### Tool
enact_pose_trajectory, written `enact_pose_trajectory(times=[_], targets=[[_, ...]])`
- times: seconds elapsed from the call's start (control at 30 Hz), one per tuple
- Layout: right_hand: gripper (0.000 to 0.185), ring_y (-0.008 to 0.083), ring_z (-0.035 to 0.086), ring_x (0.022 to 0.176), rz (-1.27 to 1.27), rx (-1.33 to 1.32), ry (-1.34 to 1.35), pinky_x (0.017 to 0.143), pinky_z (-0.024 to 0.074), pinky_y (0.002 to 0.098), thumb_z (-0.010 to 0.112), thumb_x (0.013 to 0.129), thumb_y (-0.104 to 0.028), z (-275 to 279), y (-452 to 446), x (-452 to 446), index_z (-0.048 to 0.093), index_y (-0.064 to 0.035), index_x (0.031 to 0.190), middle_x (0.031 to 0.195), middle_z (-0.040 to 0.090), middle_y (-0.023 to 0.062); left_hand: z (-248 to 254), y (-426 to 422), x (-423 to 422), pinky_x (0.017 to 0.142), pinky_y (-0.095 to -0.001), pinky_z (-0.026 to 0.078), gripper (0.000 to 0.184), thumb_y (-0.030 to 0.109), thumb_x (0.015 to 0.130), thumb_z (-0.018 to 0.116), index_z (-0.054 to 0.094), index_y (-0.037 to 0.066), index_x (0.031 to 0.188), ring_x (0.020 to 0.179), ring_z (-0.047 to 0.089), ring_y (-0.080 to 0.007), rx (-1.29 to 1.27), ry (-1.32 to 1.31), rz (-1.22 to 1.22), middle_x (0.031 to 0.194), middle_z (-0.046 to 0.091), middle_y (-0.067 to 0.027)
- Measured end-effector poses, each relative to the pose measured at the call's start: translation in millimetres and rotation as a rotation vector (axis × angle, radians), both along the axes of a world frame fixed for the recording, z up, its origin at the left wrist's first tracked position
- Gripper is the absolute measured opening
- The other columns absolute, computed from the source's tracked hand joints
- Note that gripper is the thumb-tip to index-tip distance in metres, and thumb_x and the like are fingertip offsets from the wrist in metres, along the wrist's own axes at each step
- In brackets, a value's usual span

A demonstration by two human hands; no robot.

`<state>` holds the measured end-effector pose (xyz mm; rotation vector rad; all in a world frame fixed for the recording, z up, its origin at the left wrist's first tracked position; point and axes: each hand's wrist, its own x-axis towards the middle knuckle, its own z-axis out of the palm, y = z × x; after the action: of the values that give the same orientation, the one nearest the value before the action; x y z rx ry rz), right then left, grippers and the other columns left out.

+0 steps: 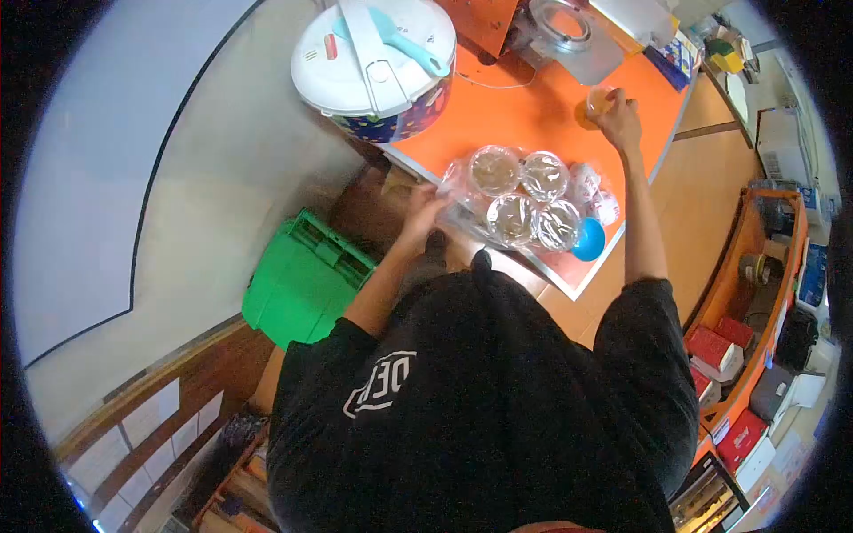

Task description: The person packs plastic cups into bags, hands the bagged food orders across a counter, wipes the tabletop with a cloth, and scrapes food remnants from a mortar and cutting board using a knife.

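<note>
My right hand [619,123] is closed around a small clear plastic cup [597,101] on the orange table, at the far right side. The cup looks orange, but whether that is its contents or the tabletop showing through I cannot tell. At the near table edge, my left hand [421,218] has its fingers closed on the left edge of a clear plastic bag [455,185]. In or under that plastic stand several round cups [513,218] with shiny clear tops. Beside them on the right lie white crumpled wrapped items [586,182] and a blue bowl [588,240].
A white-lidded rice cooker [346,75] with a light blue spatula [400,44] on top stands at the back left. Behind is a metal device with a round ring [562,25]. A green bin [302,284] stands below left; an orange shelf [742,293] is on the right.
</note>
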<state>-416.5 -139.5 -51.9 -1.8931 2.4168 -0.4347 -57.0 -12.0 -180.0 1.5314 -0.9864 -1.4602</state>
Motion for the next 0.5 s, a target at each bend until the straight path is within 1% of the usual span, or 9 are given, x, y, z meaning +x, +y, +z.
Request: enact_pose_trajectory(times=[0.03,0.07,0.2,0.27,0.3,0.33,0.4,0.43,0.5], targets=[[0.061,0.0378,0.054,0.087,-0.006,0.008,-0.006,0.071,0.0451,0.0458,0.067,0.060,-0.047,20.4,16.7,21.5,0.043,-0.0099,0.102,0.097,0.048,0.0190,-2.0,3.6,-6.3,0.062,-0.0317,0.046,0.048,0.016,0.066,0.069,0.044,0.004,0.105,0.072,0.053,-0.0161,-0.207,-0.116,0.032,0.086,0.053,-0.0051],[0.060,0.0367,0.054,0.087,0.061,-0.007,-0.092,0.071,0.0452,0.0445,0.068,0.059,-0.045,44.5,33.4,48.7,0.043,-0.0093,0.101,0.098,0.048,0.0181,24.9,6.6,-10.6,0.067,-0.0362,0.044,0.063,0.018,0.062,0.072,0.035,0.007,0.113,0.079,0.053,-0.0225,-0.442,-0.596,-0.059,0.091,0.052,-0.0098],[0.058,0.0348,0.052,0.090,0.364,0.090,-0.324,0.075,0.0447,0.0397,0.069,0.055,-0.036,86.0,97.9,135.4,0.044,-0.0087,0.101,0.099,0.048,0.0168,28.8,1.1,-6.3,0.071,-0.0381,0.043,0.047,0.019,0.067,0.067,0.044,0.005,0.105,0.078,0.055,-0.0286,-0.429,-0.647,-0.208,0.088,0.054,-0.0141],[0.058,0.0356,0.050,0.092,0.453,0.185,-0.404,0.079,0.0421,0.0405,0.070,0.053,-0.032,81.8,115.9,175.5,0.046,-0.0086,0.100,0.100,0.047,0.0182,29.8,0.3,-1.8,0.071,-0.0385,0.043,0.036,0.011,0.072,0.060,0.043,-0.002,0.101,0.079,0.055,-0.0343,-0.198,-0.295,-0.172,0.088,0.055,-0.0195],[0.058,0.0358,0.049,0.094,0.475,0.207,-0.421,0.082,0.0400,0.0422,0.071,0.051,-0.030,62.6,123.9,190.7,0.047,-0.0086,0.100,0.100,0.046,0.0188,31.1,2.3,-1.3,0.071,-0.0385,0.043,0.036,0.011,0.072,0.060,0.043,-0.002,0.101,0.079,0.055,-0.0343,-0.200,-0.293,-0.174,0.088,0.055,-0.0195],[0.058,0.0358,0.049,0.094,0.474,0.205,-0.419,0.082,0.0400,0.0422,0.071,0.051,-0.030,47.6,130.8,199.9,0.047,-0.0086,0.100,0.100,0.046,0.0188,32.3,5.3,-1.0,0.070,-0.0386,0.043,0.026,0.011,0.076,0.056,0.045,-0.003,0.096,0.079,0.055,-0.0338,-0.162,-0.338,-0.121,0.087,0.056,-0.0193],[0.062,0.0325,0.047,0.093,0.627,-0.043,-0.151,0.081,0.0380,0.0420,0.072,0.052,-0.037,24.2,137.9,212.4,0.046,-0.0079,0.100,0.098,0.047,0.0166,29.5,9.4,0.6,0.070,-0.0386,0.043,0.019,0.011,0.079,0.052,0.047,-0.003,0.091,0.078,0.056,-0.0333,-0.134,-0.384,-0.063,0.086,0.057,-0.0191],[0.062,0.0325,0.047,0.093,0.628,-0.051,-0.150,0.081,0.0380,0.0420,0.072,0.052,-0.037,17.5,140.0,213.6,0.046,-0.0079,0.100,0.098,0.047,0.0166,24.6,12.7,0.9,0.070,-0.0376,0.042,0.017,0.012,0.081,0.049,0.048,-0.003,0.089,0.079,0.055,-0.0316,-0.164,-0.404,0.007,0.086,0.056,-0.0178],[0.062,0.0327,0.043,0.099,0.663,0.117,-0.073,0.082,0.0329,0.0436,0.072,0.047,-0.029,9.4,146.1,216.1,0.049,-0.0114,0.102,0.103,0.044,0.0166,26.9,13.6,1.0,0.071,-0.0365,0.042,0.016,0.012,0.083,0.047,0.049,-0.003,0.088,0.080,0.055,-0.0298,-0.190,-0.426,0.075,0.087,0.056,-0.0165]])
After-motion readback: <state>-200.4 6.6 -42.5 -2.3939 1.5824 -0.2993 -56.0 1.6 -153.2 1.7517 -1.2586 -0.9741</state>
